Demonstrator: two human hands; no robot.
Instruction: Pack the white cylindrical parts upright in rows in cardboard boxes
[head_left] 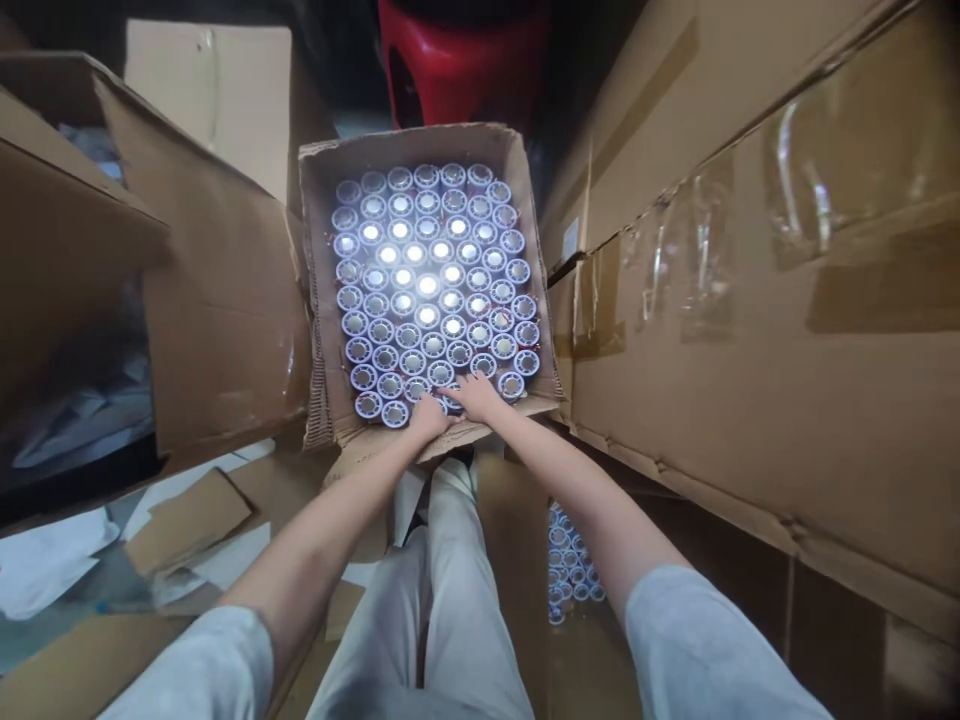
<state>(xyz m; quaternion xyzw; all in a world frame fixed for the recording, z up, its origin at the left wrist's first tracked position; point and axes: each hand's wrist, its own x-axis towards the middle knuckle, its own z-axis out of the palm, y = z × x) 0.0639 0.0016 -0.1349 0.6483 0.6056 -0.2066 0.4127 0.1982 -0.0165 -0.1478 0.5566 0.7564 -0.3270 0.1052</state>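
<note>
An open cardboard box point(321, 300) holds rows of upright round cylinders point(433, 345) with pale violet-blue rims and silvery discs on top. Thin red wires show between some of them. At the box's near edge, my left hand point(430, 416) is closed, fingers curled down among the front cylinders; what it grips is hidden. Beside it, my right hand point(478, 396) lies over the front row, its fingers apart and touching the cylinder tops. The two hands nearly meet. Bright light glares on the middle discs.
Large taped cartons point(750, 330) line the right side. An open carton point(217, 280) stands at left, with a pale box point(210, 100) behind. A red object point(465, 65) is beyond the box. More similar cylinders point(571, 560) lie low at right. Cardboard scraps point(191, 520) and papers litter the floor.
</note>
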